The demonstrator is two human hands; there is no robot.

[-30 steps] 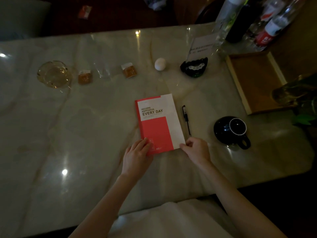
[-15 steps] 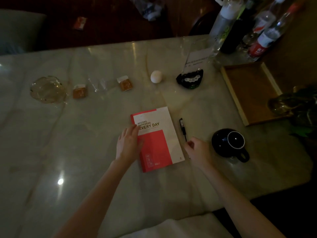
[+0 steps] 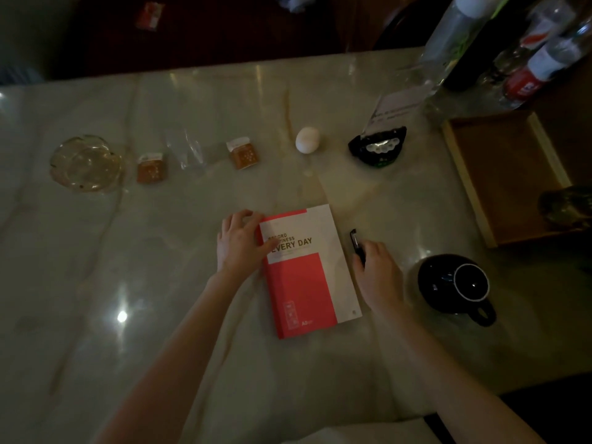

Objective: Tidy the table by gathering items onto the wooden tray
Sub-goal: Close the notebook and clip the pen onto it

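Note:
A red and white notebook (image 3: 307,277) lies flat in the middle of the marble table (image 3: 160,283). My left hand (image 3: 240,245) rests on its upper left corner, fingers curled over the edge. A black pen (image 3: 355,240) lies just right of the notebook, and my right hand (image 3: 378,277) covers its lower half with fingers closing on it. The wooden tray (image 3: 461,174) sits at the right edge of the table, with nothing visible on it. A black mug (image 3: 448,283) stands to the right of my right hand.
Along the back lie a glass ashtray (image 3: 85,163), two small orange packets (image 3: 152,168) (image 3: 243,155), clear wrappers (image 3: 192,152), a white egg (image 3: 307,140) and a black card holder (image 3: 378,147). Bottles (image 3: 525,68) stand behind the tray. A dark green object (image 3: 565,206) overlaps its right side.
My left hand slid up the notebook's left edge from the bottom corner to the top corner. My right hand left the notebook's bottom right corner and moved onto the pen.

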